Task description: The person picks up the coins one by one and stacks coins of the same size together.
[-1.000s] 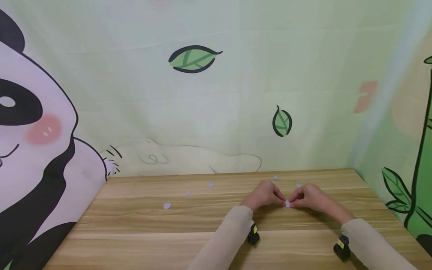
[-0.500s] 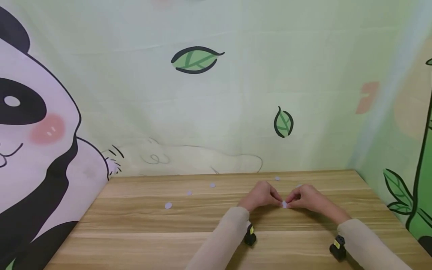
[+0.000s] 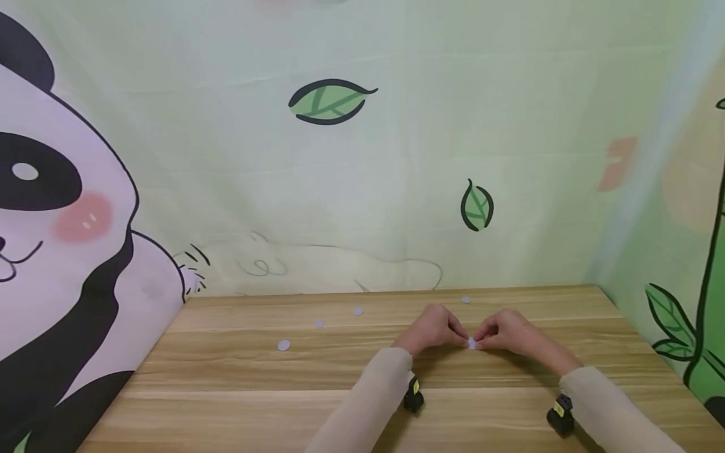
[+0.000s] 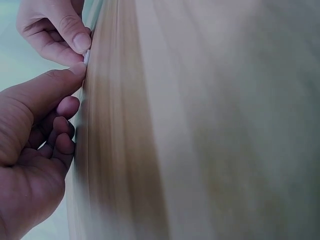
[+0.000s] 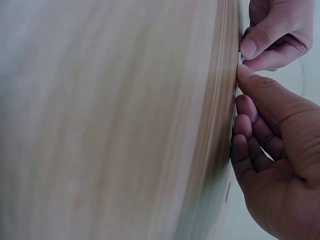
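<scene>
Low over the wooden table (image 3: 238,371), the fingertips of both hands meet at a small white disc (image 3: 472,343). From its left side my left hand (image 3: 433,328) pinches it between thumb and fingers. My right hand (image 3: 508,331) pinches the opposite edge the same way. In the left wrist view only a thin white sliver of the disc (image 4: 86,57) shows between the two thumbs. The right wrist view also has it edge-on, with the remaining fingers of the right hand (image 5: 280,150) curled loosely near the tabletop.
Similar small white discs lie apart on the table: a larger-looking one (image 3: 284,345) at left, two farther back (image 3: 320,324) (image 3: 358,311), and one by the back edge (image 3: 466,300). A cloth backdrop (image 3: 362,189) with a printed panda and leaves stands behind.
Both hands have shifted a little to the left together with the disc between them. A disc behind the right hand, visible earlier, is now hidden by it. The head view has turned slightly.
</scene>
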`<state>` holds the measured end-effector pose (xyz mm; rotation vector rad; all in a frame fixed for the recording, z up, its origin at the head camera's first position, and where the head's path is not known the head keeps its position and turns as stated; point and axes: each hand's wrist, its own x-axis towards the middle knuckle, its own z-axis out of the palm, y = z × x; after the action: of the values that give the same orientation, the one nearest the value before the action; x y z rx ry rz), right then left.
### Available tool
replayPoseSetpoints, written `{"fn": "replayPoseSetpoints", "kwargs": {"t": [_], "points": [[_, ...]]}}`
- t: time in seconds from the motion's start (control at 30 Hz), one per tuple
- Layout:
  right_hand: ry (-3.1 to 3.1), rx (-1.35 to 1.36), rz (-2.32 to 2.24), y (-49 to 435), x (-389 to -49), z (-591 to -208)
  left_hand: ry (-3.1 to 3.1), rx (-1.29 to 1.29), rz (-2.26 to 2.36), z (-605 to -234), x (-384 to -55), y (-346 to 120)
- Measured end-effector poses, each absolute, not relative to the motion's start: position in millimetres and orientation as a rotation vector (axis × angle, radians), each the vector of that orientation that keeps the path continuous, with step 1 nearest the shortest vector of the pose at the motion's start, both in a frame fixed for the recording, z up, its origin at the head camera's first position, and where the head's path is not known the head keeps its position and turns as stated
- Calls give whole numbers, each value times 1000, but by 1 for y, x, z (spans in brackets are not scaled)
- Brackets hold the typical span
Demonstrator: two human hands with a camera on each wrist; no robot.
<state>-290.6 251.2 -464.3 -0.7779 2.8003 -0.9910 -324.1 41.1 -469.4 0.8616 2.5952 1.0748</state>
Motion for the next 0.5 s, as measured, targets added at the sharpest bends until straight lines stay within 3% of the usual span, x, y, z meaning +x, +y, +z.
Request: {"fn": "replayPoseSetpoints", "kwargs": {"t": [0.5], "points": [[2753,-794,-1022,240,-294,-464,2624,880,1026,-470,-325,28]]}}
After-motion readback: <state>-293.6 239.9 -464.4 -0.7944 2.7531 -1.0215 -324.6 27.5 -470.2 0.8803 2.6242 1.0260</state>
